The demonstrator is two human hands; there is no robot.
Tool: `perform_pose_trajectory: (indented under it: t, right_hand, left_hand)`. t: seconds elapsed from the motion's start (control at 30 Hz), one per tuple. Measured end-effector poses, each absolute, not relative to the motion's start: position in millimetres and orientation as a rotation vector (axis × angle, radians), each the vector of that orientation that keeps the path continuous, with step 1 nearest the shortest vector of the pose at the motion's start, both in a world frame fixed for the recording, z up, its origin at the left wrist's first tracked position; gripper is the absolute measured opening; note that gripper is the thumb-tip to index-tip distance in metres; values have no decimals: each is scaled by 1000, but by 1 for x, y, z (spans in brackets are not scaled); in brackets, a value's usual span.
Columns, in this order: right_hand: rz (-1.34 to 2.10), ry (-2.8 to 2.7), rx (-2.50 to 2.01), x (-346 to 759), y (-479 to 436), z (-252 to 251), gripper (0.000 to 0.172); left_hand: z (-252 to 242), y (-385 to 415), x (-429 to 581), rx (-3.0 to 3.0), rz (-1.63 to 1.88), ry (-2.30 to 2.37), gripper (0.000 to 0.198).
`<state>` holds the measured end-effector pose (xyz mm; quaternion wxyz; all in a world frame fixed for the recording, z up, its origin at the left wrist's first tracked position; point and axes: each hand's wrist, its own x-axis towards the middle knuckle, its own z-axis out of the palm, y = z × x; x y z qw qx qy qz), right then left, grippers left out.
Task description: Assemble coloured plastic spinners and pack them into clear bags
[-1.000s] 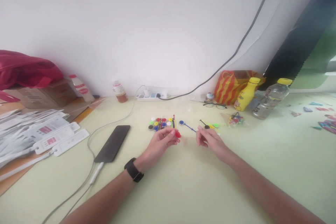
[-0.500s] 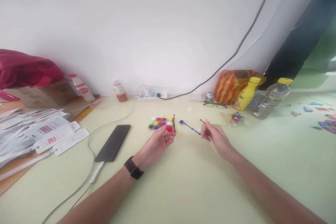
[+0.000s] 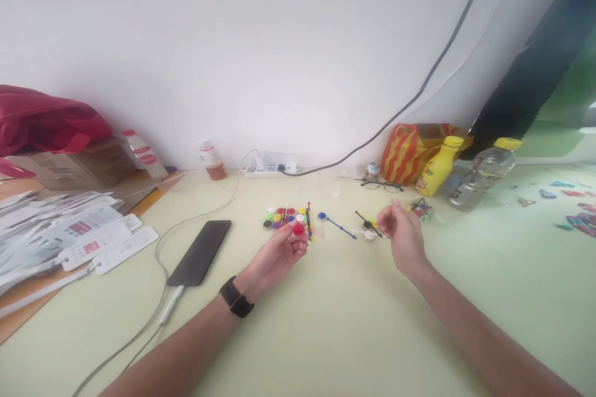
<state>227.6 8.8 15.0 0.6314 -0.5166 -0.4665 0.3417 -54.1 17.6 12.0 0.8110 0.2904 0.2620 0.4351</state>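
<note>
My left hand [image 3: 275,256] holds a small round red disc [image 3: 298,229] between thumb and fingers, above the table. Just behind it lies a cluster of coloured discs [image 3: 278,218] with thin coloured sticks [image 3: 310,217] along its right side. My right hand [image 3: 404,240] has its fingers curled together; whether anything is in them is hidden. Left of its fingertips lie a black disc with a black stick [image 3: 367,224] and a white disc [image 3: 369,236]. Between my hands rests a blue stick [image 3: 341,227] with a blue disc [image 3: 322,216] at its far end.
A plastic bag of coloured pieces [image 3: 421,208] lies behind my right hand. Glasses [image 3: 382,185], a yellow bottle [image 3: 440,167] and a clear bottle [image 3: 484,173] stand farther back. To the left are a phone [image 3: 200,253] on a cable and a pile of white tags [image 3: 84,229].
My right hand has moved right, away from the blue stick, uncovering the black and white discs. My left hand stays nearly in place, still holding the red disc.
</note>
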Motion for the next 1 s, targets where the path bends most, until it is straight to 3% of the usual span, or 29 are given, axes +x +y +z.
perform_pose_trajectory:
  t: [0.13, 0.23, 0.4, 0.73, 1.0]
  right_hand:
    - [666, -1450, -1347, 232, 10, 14, 35]
    - [318, -1818, -1508, 238, 12, 8, 6]
    - [5, -1945, -1669, 253, 22, -8, 24]
    - [-111, -1883, -1605, 257, 33, -17, 18]
    - [406, -1923, -1187, 216, 2, 9, 16]
  left_hand:
    - [13, 17, -54, 624, 923, 560, 17]
    - [15, 16, -53, 619, 933, 598, 19]
    - [15, 16, -53, 620, 920, 580, 21]
    - [19, 11, -49, 710, 926, 601, 19]
    - [15, 11, -46, 818, 912, 628, 18]
